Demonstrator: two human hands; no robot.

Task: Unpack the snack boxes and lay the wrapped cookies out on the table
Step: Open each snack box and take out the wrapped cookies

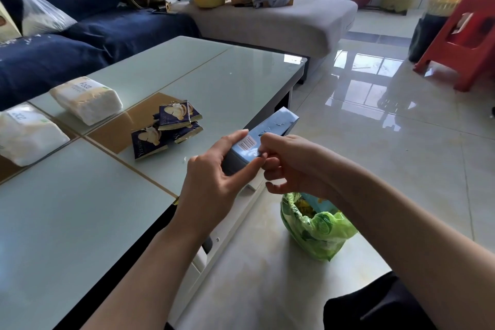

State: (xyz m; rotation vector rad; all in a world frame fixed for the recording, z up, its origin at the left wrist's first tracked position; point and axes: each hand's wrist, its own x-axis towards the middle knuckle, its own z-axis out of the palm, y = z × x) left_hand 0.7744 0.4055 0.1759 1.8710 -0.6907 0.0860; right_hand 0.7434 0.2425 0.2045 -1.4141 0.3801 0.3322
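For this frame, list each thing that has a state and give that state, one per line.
Blue snack box: held off the table in both hands, near end being picked at.
Left hand: grips the box's near end.
Right hand: pinches at the box's near end.
Wrapped cookies: sealed, lying in a loose pile on the table.
Tissue pack: lying flat.
Green bag: open, on the floor.
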